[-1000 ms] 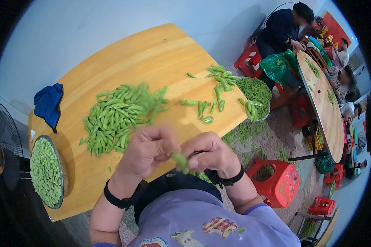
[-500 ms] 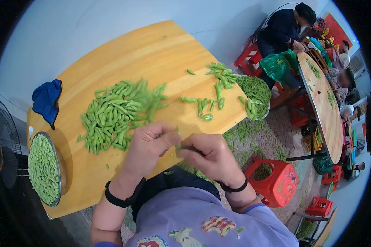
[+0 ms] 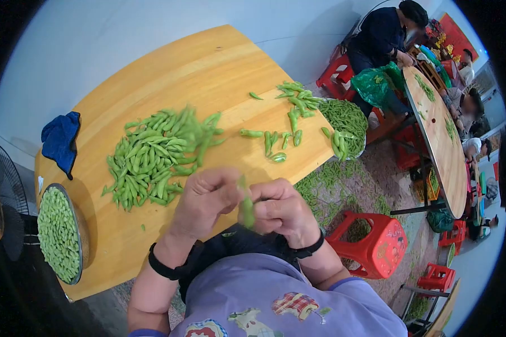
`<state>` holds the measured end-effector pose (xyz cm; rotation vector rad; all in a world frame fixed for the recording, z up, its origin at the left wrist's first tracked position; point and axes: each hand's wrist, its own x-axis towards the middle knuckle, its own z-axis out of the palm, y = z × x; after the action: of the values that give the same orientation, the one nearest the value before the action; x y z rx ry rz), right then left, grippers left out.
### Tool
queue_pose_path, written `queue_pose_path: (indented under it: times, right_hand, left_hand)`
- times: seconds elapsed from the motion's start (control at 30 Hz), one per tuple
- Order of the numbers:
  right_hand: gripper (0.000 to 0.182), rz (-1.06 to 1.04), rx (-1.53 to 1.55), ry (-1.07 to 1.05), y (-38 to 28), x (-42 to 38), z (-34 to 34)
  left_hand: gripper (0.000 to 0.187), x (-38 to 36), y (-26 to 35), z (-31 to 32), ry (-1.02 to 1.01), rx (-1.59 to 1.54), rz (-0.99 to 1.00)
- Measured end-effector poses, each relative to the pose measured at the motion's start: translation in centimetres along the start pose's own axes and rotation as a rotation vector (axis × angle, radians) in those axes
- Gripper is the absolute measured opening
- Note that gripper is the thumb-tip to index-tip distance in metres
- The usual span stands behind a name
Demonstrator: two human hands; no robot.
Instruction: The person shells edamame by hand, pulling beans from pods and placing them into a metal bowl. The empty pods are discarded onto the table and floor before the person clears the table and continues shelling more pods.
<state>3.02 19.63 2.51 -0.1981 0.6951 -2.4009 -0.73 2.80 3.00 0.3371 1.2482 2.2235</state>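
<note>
A green soybean pod [image 3: 247,209] stands nearly upright between my two hands, in front of my body near the table edge. My left hand [image 3: 208,196] is closed, its thumb and fingertips pinching at the pod's upper end. My right hand [image 3: 279,206] has its fingers curled around the lower part. Just beyond my left hand lies a large pile of pods [image 3: 146,160] on the wooden table [image 3: 168,73]. Several loose pods [image 3: 275,143] lie scattered farther right. At the far left a metal bowl [image 3: 83,238] is heaped with shelled green beans [image 3: 58,230].
A blue cloth [image 3: 61,140] lies on the table's left edge, near a fan [image 3: 5,191]. Right of the table are a heap of pods [image 3: 343,126], littered floor [image 3: 348,188] and a red stool [image 3: 371,241]. Another person [image 3: 379,39] sits by a second table [image 3: 438,151].
The pod between my hands has become plainly visible, and my right hand's fingers have curled around it. The camera view has shifted slightly.
</note>
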Motion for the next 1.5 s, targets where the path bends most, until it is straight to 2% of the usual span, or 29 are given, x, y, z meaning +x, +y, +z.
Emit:
queue_pose_path:
  times: [0.03,0.07,0.1,0.13,0.2,0.23,0.3,0.33,0.4,0.43,0.5,0.6,0.73,0.8,0.93,1.0,1.13,1.2,1.33,1.43,1.5]
  right_hand:
    - [0.013,-0.163,-0.571,0.2,-0.2,0.0,0.4]
    - [0.011,-0.327,-1.141,0.398,-0.4,0.1,0.8]
    - [0.009,-0.473,-1.396,0.458,-0.2,0.3,1.2]
    - [0.009,-0.471,-1.394,0.457,-0.2,0.2,1.7]
    - [0.009,-0.485,-1.636,0.502,-0.3,0.0,2.5]
    - [0.009,-0.481,-1.637,0.498,-0.4,-0.1,2.5]
    - [0.01,-0.358,-1.372,0.465,-0.7,-0.3,2.4]
    - [0.01,-0.353,-1.369,0.462,-0.6,-0.3,2.1]
    - [0.012,-0.244,-1.036,0.414,-0.4,-0.6,1.4]
    - [0.012,-0.243,-1.034,0.414,-0.7,-0.8,1.4]
    - [0.012,-0.069,-0.561,0.398,-1.3,-1.2,1.6]
    - [0.012,-0.143,-0.562,0.452,-0.8,-0.8,2.2]
    - [0.01,-0.146,-0.485,0.417,-0.5,-0.5,1.0]
    - [0.009,-0.185,-0.512,0.423,0.0,-0.3,1.0]
    - [0.008,-0.227,-0.555,0.462,0.2,0.0,0.8]
    - [0.009,-0.247,-0.719,0.491,0.5,0.1,0.9]
    - [0.009,-0.231,-0.703,0.509,0.2,0.4,0.9]
    - [0.01,-0.182,-0.627,0.445,-0.3,1.0,0.6]
    - [0.01,-0.154,-0.468,0.373,-0.7,1.4,0.2]
    - [0.008,-0.216,-0.542,0.431,-0.2,1.8,0.4]
    - [0.007,-0.361,-0.699,0.448,0.3,2.2,0.5]
  left_hand:
    - [0.015,0.0,0.2,0.3,0.0,0.001,0.002]
    - [0.016,0.1,0.4,0.9,0.085,0.084,0.012]
    - [0.018,0.1,0.5,1.3,0.172,0.168,0.02]
    - [0.018,0.3,0.1,1.3,0.174,0.167,0.019]
    - [0.019,0.5,-0.9,1.0,0.246,0.589,0.197]
    - [0.019,0.4,-0.9,1.0,0.251,0.586,0.197]
    - [0.017,-0.1,-0.6,1.0,0.192,0.5,-0.008]
    - [0.017,-0.3,-0.7,0.9,0.197,0.499,-0.011]
    - [0.012,-0.6,-0.9,0.7,0.129,0.514,0.025]
    - [0.012,-0.8,-0.7,0.8,0.13,0.514,0.023]
    - [0.009,-1.1,-0.3,1.1,0.07,0.334,-0.005]
    - [0.007,-0.9,-0.5,1.0,0.114,0.321,0.01]
    - [0.008,-0.8,-0.5,1.3,0.163,0.207,-0.003]
    - [0.01,-0.9,-0.5,1.2,0.259,0.143,-0.124]
    - [0.012,-0.8,-0.6,0.9,0.256,0.079,-0.106]
    - [0.011,-0.7,-0.7,1.0,0.299,0.131,-0.063]
    - [0.011,-0.7,-0.5,0.8,0.307,0.176,0.023]
    - [0.01,-0.5,-0.7,0.2,0.403,0.239,0.012]
    - [0.01,-1.0,-0.6,-0.7,0.361,0.364,0.003]
    - [0.011,-1.0,-0.5,-0.9,0.424,0.195,-0.081]
    - [0.013,-0.9,-0.3,-1.3,0.269,-0.343,-0.205]
